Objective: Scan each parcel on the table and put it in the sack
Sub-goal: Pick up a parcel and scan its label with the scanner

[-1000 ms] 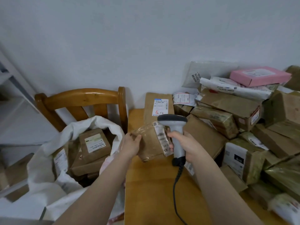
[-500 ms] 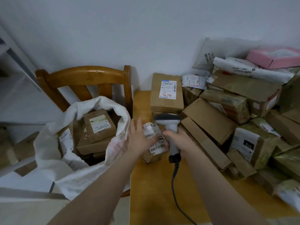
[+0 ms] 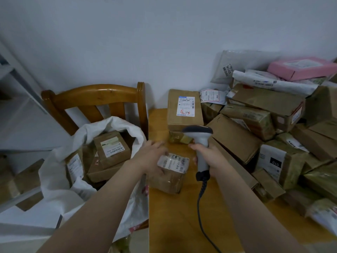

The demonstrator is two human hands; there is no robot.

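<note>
A small brown taped parcel (image 3: 169, 172) with a white barcode label on top sits at the table's left edge. My left hand (image 3: 151, 157) grips its left side. My right hand (image 3: 207, 157) holds a grey handheld scanner (image 3: 199, 141) upright just right of the parcel, its coiled cable hanging toward me. The white sack (image 3: 60, 172) stands open on a wooden chair left of the table, with several brown boxes inside.
The wooden table (image 3: 175, 216) carries a big heap of brown boxes (image 3: 255, 125) and bags on its right side, topped by a pink box (image 3: 299, 67). A labelled brown box (image 3: 184, 108) stands at the back. The chair back (image 3: 94, 95) rises behind the sack.
The parcel has come down from in front of the scanner to the table's left edge, its label now facing up. The view shifted left and down.
</note>
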